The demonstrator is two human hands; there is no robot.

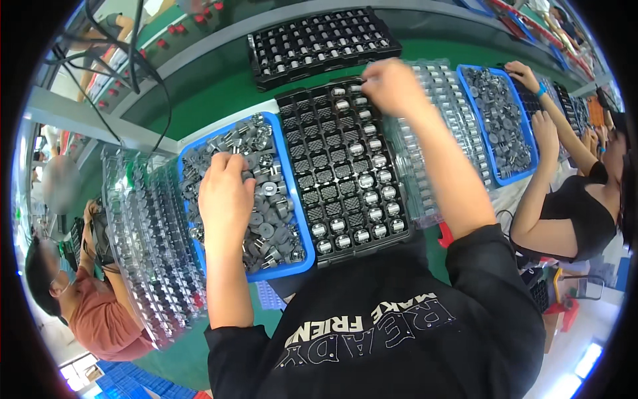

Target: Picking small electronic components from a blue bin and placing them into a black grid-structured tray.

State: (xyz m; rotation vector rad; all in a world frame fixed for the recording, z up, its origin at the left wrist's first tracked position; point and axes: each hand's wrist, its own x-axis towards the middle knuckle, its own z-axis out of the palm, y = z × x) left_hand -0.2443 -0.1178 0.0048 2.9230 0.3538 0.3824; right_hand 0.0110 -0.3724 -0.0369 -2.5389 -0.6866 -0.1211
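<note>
My left hand [226,193] is over a blue bin [302,229] heaped with small grey round plastic parts [267,229], some with metal pins. Its fingers curl down among the parts, and whatever they grip is hidden. At the far right corner of a black compartment tray [323,166], my right hand [393,85] has its fingertips pinched together; I cannot make out what is in them. Silver cylindrical pieces [379,161] fill many pockets along the tray's right side and near edge. Other pockets, mostly left and middle, show bare textured bottoms.
A second black tray [325,43] of silver pieces lies behind on the green belt. Clear plastic trays are stacked at left [149,246] and right [442,143]. Another blue bin [498,126] stands by a co-worker [571,193] at right; another person [100,306] sits at left. Black cables [136,50] hang at upper left.
</note>
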